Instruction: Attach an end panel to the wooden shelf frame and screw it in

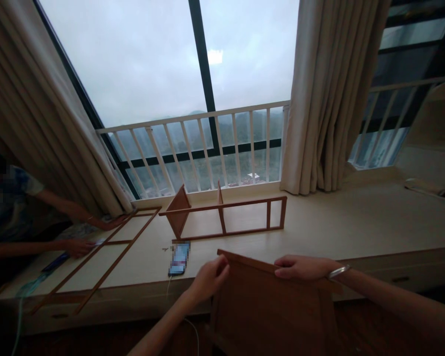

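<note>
On the ledge beyond the panel before me, a shelf frame sits behind the phone; another frame lies left.

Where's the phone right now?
In the head view, the phone lies on the ledge, left of centre, between the ladder-like frame and your left hand.

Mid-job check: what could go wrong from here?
The phone lies near the front of the ledge; a tug on the white cable seemingly running from it might pull it off. The brown panel, gripped by the left hand and right hand at its top edge, could slip. The ladder-like frame, overhanging the ledge, might tip if bumped.
</note>
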Demonstrator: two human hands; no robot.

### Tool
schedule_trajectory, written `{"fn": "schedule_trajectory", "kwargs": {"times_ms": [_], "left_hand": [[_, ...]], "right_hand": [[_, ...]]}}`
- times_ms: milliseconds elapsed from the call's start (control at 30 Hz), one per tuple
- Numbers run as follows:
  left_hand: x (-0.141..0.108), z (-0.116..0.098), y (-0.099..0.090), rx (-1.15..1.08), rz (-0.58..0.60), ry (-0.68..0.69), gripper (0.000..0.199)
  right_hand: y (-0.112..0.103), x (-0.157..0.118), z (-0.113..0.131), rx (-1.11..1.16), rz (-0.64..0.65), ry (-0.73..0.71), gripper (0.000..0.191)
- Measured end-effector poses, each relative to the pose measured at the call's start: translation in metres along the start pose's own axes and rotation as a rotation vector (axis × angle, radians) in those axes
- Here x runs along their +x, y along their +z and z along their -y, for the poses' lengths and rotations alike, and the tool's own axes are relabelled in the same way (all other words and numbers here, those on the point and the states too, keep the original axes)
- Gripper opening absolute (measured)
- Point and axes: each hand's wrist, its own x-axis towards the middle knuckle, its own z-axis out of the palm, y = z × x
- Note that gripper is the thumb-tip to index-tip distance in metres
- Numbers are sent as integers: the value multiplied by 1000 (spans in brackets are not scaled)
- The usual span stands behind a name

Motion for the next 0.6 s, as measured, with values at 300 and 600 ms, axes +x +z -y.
{"fn": "schedule_trajectory", "kwargs": {"times_ms": [300, 600], "left_hand": [[56, 20, -17, -111, -467, -104, 22], [142, 35, 3, 180, -355, 41, 15]], "right_hand": [[-112, -31, 18, 332, -402, 100, 36], [-252, -26, 20, 169, -1031, 311, 41]]}}
